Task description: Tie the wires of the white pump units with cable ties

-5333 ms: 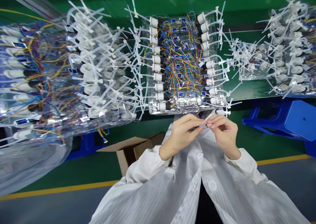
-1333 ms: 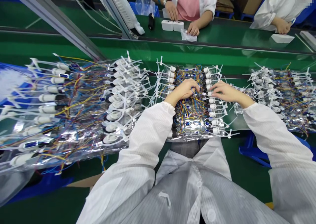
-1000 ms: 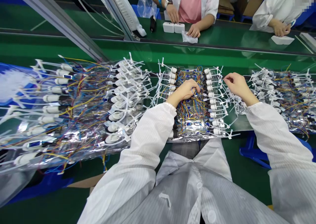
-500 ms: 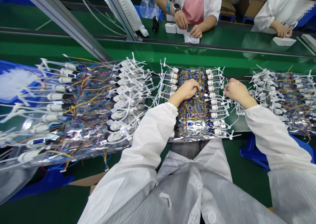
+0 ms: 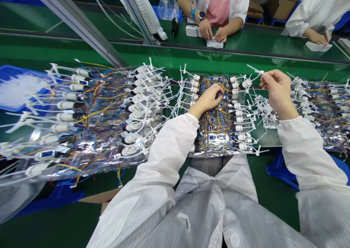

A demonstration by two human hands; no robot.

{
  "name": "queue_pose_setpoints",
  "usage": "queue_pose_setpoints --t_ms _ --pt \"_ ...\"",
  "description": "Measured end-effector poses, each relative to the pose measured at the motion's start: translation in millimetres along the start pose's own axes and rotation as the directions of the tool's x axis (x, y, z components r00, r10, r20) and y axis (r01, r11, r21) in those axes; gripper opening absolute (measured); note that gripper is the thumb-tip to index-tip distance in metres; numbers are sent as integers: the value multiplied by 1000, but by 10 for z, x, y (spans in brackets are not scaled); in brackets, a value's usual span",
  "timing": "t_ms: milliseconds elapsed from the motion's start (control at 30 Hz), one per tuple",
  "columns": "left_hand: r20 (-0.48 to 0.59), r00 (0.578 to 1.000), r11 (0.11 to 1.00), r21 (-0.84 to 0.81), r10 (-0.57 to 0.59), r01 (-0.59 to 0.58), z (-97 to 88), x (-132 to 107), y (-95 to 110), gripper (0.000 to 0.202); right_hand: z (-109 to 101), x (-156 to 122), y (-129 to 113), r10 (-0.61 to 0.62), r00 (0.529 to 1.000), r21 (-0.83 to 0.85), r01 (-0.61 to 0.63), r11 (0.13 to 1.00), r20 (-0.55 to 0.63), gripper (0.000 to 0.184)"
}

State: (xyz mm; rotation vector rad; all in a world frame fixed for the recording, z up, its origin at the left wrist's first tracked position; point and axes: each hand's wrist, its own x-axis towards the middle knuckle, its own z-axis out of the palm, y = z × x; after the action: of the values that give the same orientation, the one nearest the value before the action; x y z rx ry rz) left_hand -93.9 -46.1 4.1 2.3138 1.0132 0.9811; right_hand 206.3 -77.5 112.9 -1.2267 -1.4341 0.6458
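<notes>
A clear plastic tray (image 5: 216,149) of white cylindrical parts with black ends lies before me, packed with blue, yellow and orange wires (image 5: 216,129) and white cable ties. My left hand (image 5: 208,99) sits in those wires, its fingers pinched on them near the tray's middle. My right hand (image 5: 279,89) is raised above the tray's right side. Its fingertips pinch a white cable tie (image 5: 256,71), which runs to a white cylindrical part (image 5: 247,83) lifted slightly from the right-hand row.
Similar wired bundles lie to the left (image 5: 82,120) and right (image 5: 322,102) on a green conveyor belt (image 5: 175,60). A metal rail (image 5: 76,26) crosses the far left. Beyond, co-workers' hands (image 5: 214,31) work at a white plastic bag. A blue stool (image 5: 281,171) stands below.
My right hand has risen and moved right from the tray, now holding the cable tie and white part. My left hand stays among the wires. The view has tilted slightly.
</notes>
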Motion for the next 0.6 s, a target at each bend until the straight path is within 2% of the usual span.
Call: queue_pose_setpoints --t_ms 100,167,267,433,500,600 --pt "10 1000 1000 -10 -27 27 0 -1 4 25 -106 -16 -220 84 996 331 -70 941 -29 26" --pt "21 999 999 -6 -39 39 5 2 4 28 -210 -47 -332 111 993 434 -86 897 -33 27" --pt "21 998 999 1 -54 54 17 5 6 26 -389 -113 -406 133 990 488 -97 867 -40 29" --pt "15 994 993 -52 -108 108 28 13 20 20 -656 -231 -354 187 976 554 -97 827 -108 28" --pt "13 992 991 -27 -129 129 23 21 29 15 -726 -276 -316 226 967 579 -116 807 -122 24" --pt "5 987 987 13 -160 160 13 39 47 17 -777 -348 -281 255 959 606 -129 785 -127 18"
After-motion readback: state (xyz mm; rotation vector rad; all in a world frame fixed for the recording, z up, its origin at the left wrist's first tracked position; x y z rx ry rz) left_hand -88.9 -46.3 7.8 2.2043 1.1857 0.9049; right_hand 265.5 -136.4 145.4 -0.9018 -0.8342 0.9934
